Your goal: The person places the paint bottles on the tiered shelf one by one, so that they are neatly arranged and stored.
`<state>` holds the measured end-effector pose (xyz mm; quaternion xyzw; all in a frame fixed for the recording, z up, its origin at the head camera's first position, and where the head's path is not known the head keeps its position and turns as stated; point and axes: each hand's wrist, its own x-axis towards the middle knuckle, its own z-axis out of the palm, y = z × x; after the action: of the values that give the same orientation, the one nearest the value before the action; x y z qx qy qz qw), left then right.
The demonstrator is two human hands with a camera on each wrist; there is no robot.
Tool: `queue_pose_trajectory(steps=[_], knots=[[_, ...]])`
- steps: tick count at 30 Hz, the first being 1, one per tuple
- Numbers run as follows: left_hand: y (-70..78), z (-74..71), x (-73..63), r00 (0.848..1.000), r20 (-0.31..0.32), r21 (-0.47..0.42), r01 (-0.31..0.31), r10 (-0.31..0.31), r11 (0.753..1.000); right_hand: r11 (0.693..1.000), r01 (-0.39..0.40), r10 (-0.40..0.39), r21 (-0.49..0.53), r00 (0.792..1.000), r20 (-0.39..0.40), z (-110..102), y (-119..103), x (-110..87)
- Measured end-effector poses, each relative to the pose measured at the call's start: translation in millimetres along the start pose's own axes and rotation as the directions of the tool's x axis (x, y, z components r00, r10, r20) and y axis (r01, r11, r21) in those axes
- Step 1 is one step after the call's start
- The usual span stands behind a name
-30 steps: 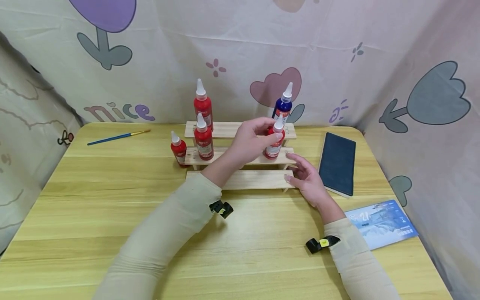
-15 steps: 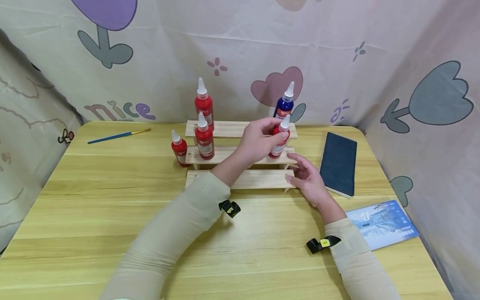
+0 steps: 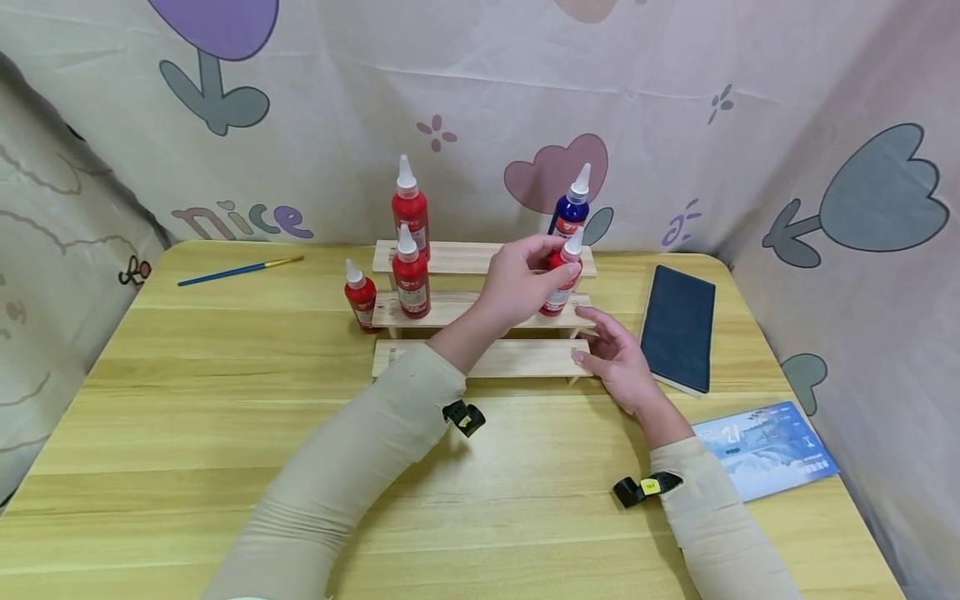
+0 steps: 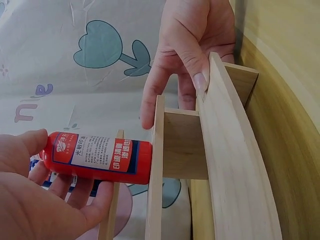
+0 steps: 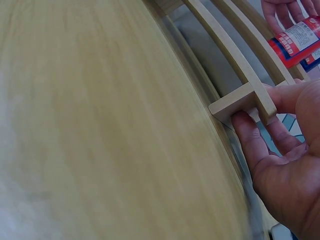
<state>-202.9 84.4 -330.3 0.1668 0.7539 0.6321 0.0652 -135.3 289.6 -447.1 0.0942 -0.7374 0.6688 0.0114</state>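
Observation:
A three-tier wooden display rack stands on the table. My left hand grips a red ink bottle with a white nozzle cap, thumb on one side and fingers on the other. In the left wrist view, the base of this bottle meets the middle shelf near its right end. My right hand holds the rack's right end, its thumb at the bottom shelf. A blue bottle stands behind on the top shelf. On the left, red bottles stand on the top and middle shelves.
Beside the rack's left end a smaller red bottle stands on the table. A paintbrush lies at the back left. To the right are a dark notebook and a blue printed card. A patterned cloth hangs behind.
My left hand has moved the red bottle a little to the right along the middle shelf, in front of the blue one. The right hand stays at the rack's end.

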Motion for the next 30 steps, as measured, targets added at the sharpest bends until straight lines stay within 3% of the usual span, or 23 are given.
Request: queue_pose_trajectory(steps=[13, 22, 30], knots=[[-3.6, -7.5, -13.0, 0.998, -0.066, 0.054, 0.001, 0.002, 0.999, 1.000, -0.020, 0.020, -0.010, 1.000, -0.007, 2, -2, -0.8], [-8.2, -23.0, -42.6, 0.997, -0.073, -0.036, 0.033, -0.036, 0.999, 0.999, -0.037, 0.036, -0.015, 0.999, -0.012, 3, -3, -1.4], [-7.7, -36.7, -73.4, 0.998, -0.063, -0.104, -0.019, 0.013, 0.994, 1.000, -0.012, 0.012, -0.001, 1.000, -0.013, 3, -2, -1.2]])
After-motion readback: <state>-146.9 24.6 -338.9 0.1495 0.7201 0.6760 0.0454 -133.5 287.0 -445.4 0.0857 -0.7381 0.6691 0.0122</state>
